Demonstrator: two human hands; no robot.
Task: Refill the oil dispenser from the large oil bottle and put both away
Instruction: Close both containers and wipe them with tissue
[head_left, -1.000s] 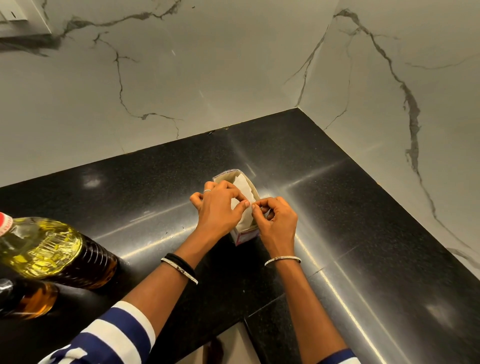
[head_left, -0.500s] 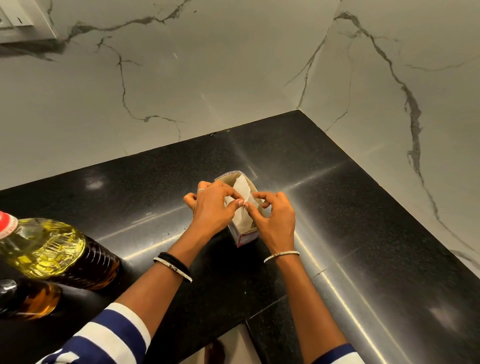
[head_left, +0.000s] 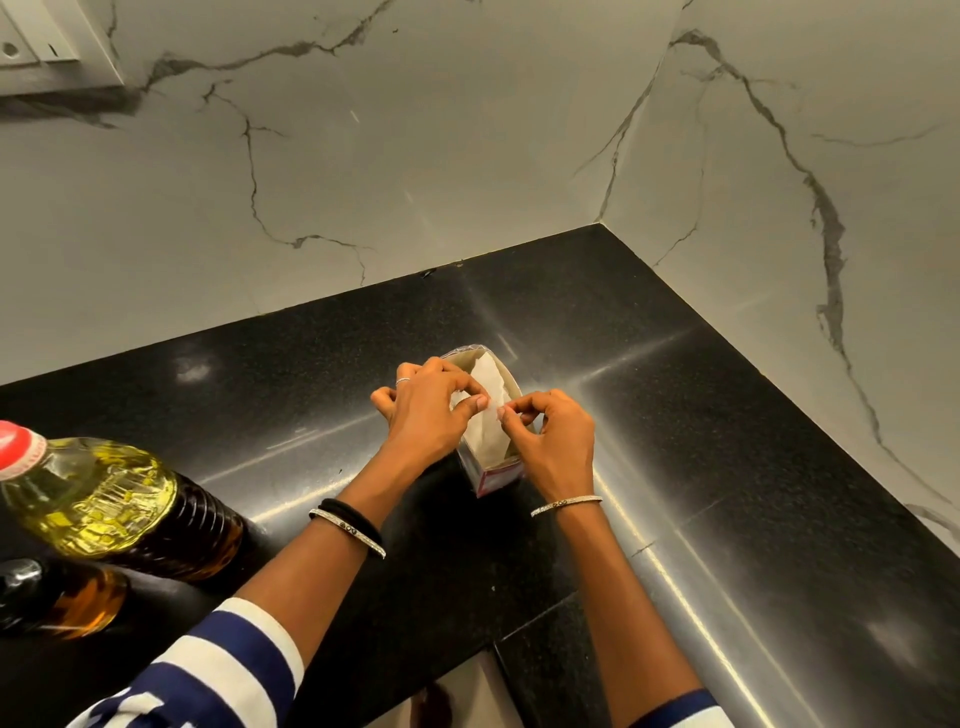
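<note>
Head view shows both hands meeting over a small open carton (head_left: 491, 470) standing on the black bench (head_left: 727, 467). Left hand (head_left: 428, 410) has its grip closed, thumb and forefinger pinching the white paper liner (head_left: 488, 415) that rises out of the carton's top; right hand (head_left: 556, 441) pinches the same liner from the other side, its fingertips (head_left: 503, 413) nearly touching those of the left. Both wrists carry thin bangles, and the left also a black band. Just beyond the grip the bench runs bare to the marble walls (head_left: 467, 156), which meet in a corner behind and to the right, so the room there is closed off by two walls. Right of the grip the bench is open up to the side wall. Nearer the body, the bench's front edge makes an inner corner below the forearms, with floor showing beneath. Well to the left of the grip, near the left elbow, stands the large oil bottle (head_left: 104, 509), red cap on, yellow oil inside. Touching it on its near side is the oil dispenser (head_left: 57, 597), dark-topped with amber oil, partly cut off by the frame edge. A switch plate (head_left: 36, 41) sits high on the wall at far left.
</note>
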